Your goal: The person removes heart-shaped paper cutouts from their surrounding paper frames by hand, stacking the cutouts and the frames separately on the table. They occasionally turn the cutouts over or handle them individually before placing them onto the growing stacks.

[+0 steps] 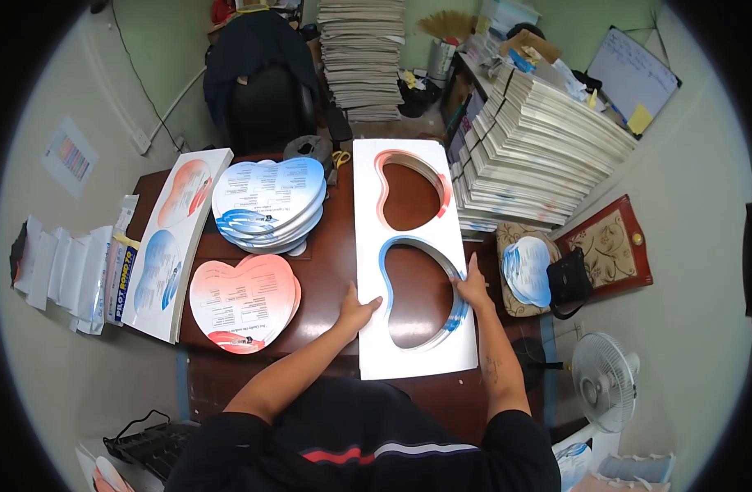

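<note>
A stack of white printed boards (414,228) with two heart-like cutouts lies before me on the brown table. A red-printed rim edges the upper opening and a blue one the lower; bare tabletop shows through both. My left hand (359,310) grips the stack's left edge, thumb on top. On the right edge, my right hand (473,284) grips the stack, its thumb near the lower opening. To the left sit a pile of blue heart-shaped cards (269,193) and a pile of red heart-shaped cards (246,299).
Uncut printed boards (172,238) lie at the table's left end. Tall board stacks (548,152) stand at the right, another pile (361,57) at the back. Yellow scissors (340,158) lie on the far edge. A chair (532,271) holds blue cards; a fan (604,381) stands nearby.
</note>
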Demonstrator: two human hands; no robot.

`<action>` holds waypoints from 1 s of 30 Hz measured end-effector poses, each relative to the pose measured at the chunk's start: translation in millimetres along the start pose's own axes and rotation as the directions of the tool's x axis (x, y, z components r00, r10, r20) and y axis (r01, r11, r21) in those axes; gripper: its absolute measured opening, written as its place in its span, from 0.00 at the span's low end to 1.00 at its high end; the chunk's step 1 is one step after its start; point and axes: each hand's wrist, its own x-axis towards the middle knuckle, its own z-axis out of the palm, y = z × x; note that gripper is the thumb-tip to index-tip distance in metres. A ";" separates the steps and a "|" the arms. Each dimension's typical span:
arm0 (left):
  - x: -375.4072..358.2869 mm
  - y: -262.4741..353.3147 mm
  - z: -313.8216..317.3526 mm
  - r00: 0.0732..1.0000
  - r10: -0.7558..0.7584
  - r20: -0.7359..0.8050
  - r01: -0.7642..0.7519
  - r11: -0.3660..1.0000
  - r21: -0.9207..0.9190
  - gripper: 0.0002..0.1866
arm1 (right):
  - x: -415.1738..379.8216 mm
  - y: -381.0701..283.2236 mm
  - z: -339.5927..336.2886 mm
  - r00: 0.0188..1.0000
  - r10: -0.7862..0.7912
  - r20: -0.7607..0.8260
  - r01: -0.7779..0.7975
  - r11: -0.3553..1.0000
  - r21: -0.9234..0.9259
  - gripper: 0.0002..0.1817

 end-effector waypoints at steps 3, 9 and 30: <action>20.4 -9.3 3.8 0.992 0.011 0.126 0.012 0.984 -0.179 0.37 | 12.7 21.8 11.9 1.000 -0.026 -0.001 0.026 0.998 -0.052 0.36; 14.6 -7.5 -1.1 0.993 0.034 0.110 -0.037 0.999 0.025 0.26 | 5.5 0.3 4.9 0.999 0.008 -0.040 -0.008 1.000 -0.005 0.25; -76.6 56.8 -73.9 0.833 0.308 0.460 -0.479 0.818 0.318 0.27 | 12.3 24.4 8.5 0.996 0.069 0.062 -0.077 0.988 0.137 0.55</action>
